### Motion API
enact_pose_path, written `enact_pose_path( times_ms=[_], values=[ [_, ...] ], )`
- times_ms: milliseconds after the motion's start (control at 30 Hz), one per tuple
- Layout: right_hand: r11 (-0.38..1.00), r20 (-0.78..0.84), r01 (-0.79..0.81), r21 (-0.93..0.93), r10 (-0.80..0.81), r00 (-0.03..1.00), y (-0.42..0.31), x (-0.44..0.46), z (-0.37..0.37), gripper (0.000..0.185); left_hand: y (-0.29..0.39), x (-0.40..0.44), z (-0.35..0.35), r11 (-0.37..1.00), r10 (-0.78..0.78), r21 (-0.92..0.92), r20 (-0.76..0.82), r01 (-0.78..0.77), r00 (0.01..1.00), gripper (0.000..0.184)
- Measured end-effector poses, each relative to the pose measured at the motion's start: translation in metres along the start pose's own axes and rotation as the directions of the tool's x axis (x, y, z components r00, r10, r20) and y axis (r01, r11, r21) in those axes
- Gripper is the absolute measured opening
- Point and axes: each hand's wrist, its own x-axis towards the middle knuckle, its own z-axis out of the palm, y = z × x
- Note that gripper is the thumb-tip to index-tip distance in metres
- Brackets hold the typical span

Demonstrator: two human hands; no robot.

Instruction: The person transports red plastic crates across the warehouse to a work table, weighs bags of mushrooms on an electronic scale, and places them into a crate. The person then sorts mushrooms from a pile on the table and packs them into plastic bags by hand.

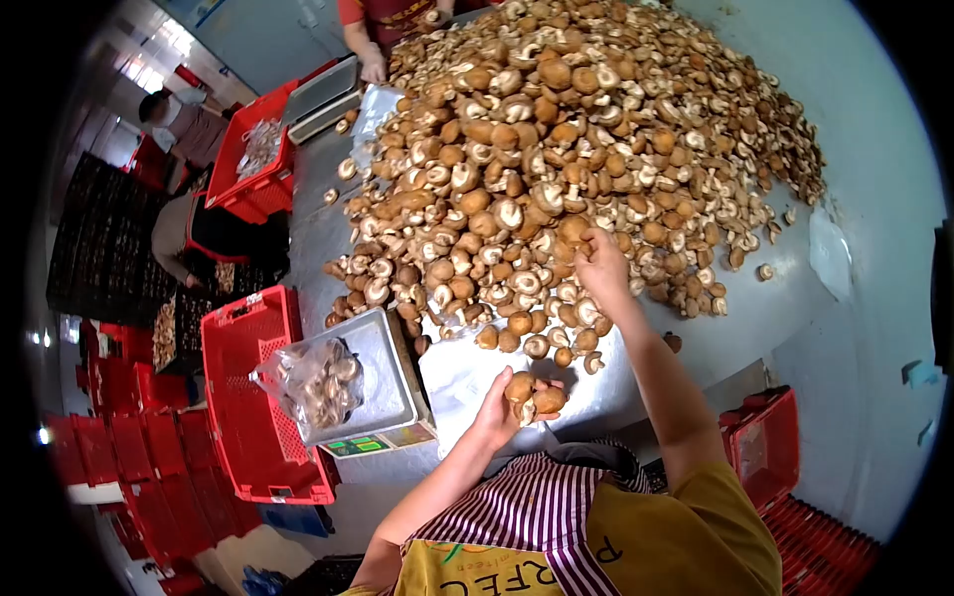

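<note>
My left hand [497, 412] is cupped palm up near the table's front edge, with a few brown shiitake mushrooms [549, 399] resting in its curled fingers. Out over the front of a large mushroom heap [537, 179], my right hand [604, 270] has its fingers bent and pinched at the edge of a brown-capped mushroom [573, 229]. Between the hands, several loose mushrooms [537, 346] lie at the foot of the heap. White plastic bags [457, 382] are spread flat on the metal table just left of my left hand.
To the left, a scale [383, 382] carries a clear bag of mushrooms [320, 385]. Beside it is a red crate [238, 397]. Another red crate [260, 149] and a second scale [323, 94] stand farther back. A gloved co-worker's hand [373, 66] is across the table. Red crates [765, 447] stand at right.
</note>
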Motion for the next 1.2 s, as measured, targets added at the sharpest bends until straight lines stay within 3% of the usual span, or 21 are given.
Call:
enact_pose_path(
  times_ms=[100,167,233,300,367,433,467,533,567,633,667,767,833,933,1000,1100,1167,1200],
  values=[
    [0.988,0.049,0.079,0.134,-0.086,0.995,0.002,-0.002,-0.007,0.03,0.008,0.006,0.002,0.998,0.007,0.056,-0.029,-0.006,1.0,0.067],
    [0.989,0.099,0.107,0.099,-0.117,0.988,-0.004,-0.003,-0.013,0.031,0.025,0.018,0.011,0.975,0.078,0.204,0.043,-0.085,0.996,0.071],
    [0.988,0.142,0.138,0.069,-0.146,0.979,-0.019,-0.008,-0.017,0.032,0.041,0.038,0.013,0.963,0.135,0.221,0.096,-0.153,0.986,0.067],
    [0.992,0.313,-0.005,0.128,-0.036,0.949,-0.034,-0.022,-0.025,0.033,0.062,0.045,0.031,0.952,0.201,0.22,0.08,-0.214,0.976,0.065],
    [0.985,0.363,0.019,0.173,-0.082,0.928,-0.016,-0.035,-0.016,0.033,0.073,0.052,0.034,0.938,0.229,0.248,0.087,-0.244,0.97,0.066],
    [0.972,0.453,0.185,0.146,-0.232,0.861,-0.014,-0.052,-0.015,0.027,0.073,0.059,0.023,0.933,0.243,0.241,0.122,-0.267,0.962,0.065],
    [0.972,0.454,0.186,0.146,-0.233,0.86,-0.004,-0.059,-0.007,0.027,0.071,0.06,0.021,0.91,0.268,0.284,0.151,-0.302,0.951,0.065],
    [0.843,0.549,-0.229,0.488,-0.092,0.831,0.028,-0.073,0.021,0.021,0.057,0.073,-0.003,0.837,0.313,0.409,0.187,-0.364,0.931,0.064],
    [0.841,0.551,-0.233,0.487,-0.089,0.83,0.032,-0.08,0.026,0.021,0.053,0.073,-0.006,0.838,0.311,0.409,0.183,-0.36,0.932,0.064],
    [0.789,0.509,-0.275,0.55,-0.056,0.859,0.034,-0.089,0.032,0.018,0.046,0.073,-0.013,0.926,0.187,0.329,0.031,-0.187,0.982,0.064],
    [0.803,0.571,-0.416,0.426,0.118,0.812,0.032,-0.09,0.028,0.019,0.041,0.074,-0.018,0.936,0.149,0.321,0.006,-0.144,0.989,0.062],
    [0.707,0.517,-0.527,0.471,0.263,0.814,0.032,-0.103,0.036,0.02,0.031,0.075,-0.029,0.91,0.169,0.391,-0.046,-0.138,0.985,0.061],
    [0.658,0.521,-0.549,0.516,0.269,0.811,0.026,-0.108,0.035,0.019,0.028,0.076,-0.032,0.924,0.175,0.359,-0.089,-0.132,0.981,0.063],
    [0.559,0.518,-0.571,0.601,0.272,0.811,0.017,-0.102,0.028,0.015,0.017,0.089,-0.054,0.861,0.23,0.485,-0.104,-0.152,0.968,0.065],
    [0.568,0.517,-0.547,0.615,0.233,0.823,0.005,-0.099,0.02,0.015,0.027,0.077,-0.036,0.939,0.154,0.329,-0.131,-0.104,0.979,0.064],
    [0.573,0.521,-0.524,0.63,0.189,0.832,-0.014,-0.097,0.001,0.013,0.031,0.071,-0.039,0.948,0.139,0.303,-0.109,-0.1,0.984,0.061],
    [0.56,0.534,-0.594,0.578,0.291,0.794,-0.011,-0.094,-0.007,0.009,0.036,0.055,-0.036,0.948,0.157,0.287,-0.05,-0.136,0.986,0.058],
    [0.656,0.496,-0.53,0.537,0.263,0.827,-0.004,-0.095,-0.006,0.006,0.034,0.047,-0.038,0.914,0.184,0.367,0.001,-0.172,0.983,0.056]
  ],
)
